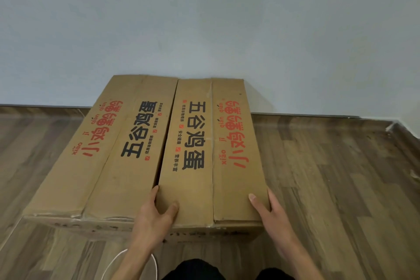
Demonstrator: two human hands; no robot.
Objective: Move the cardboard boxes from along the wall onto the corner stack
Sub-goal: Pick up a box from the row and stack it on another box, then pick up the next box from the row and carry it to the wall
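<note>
Two long brown cardboard boxes with red and black printing lie side by side, their far ends against the wall. My hands grip the near end of the right box [211,143]: my left hand [156,211] has its fingers in the gap beside the left box [109,150] and its thumb on top, and my right hand [270,209] clasps the outer right edge. Both boxes rest on another cardboard layer [95,231] whose front edge shows underneath.
A pale wall [204,18] stands behind the boxes, with a baseboard [306,115] along a wood-pattern floor [341,188]. The room corner is at the far right [395,124]. A thin white cable [127,254] loops on the floor by my left forearm.
</note>
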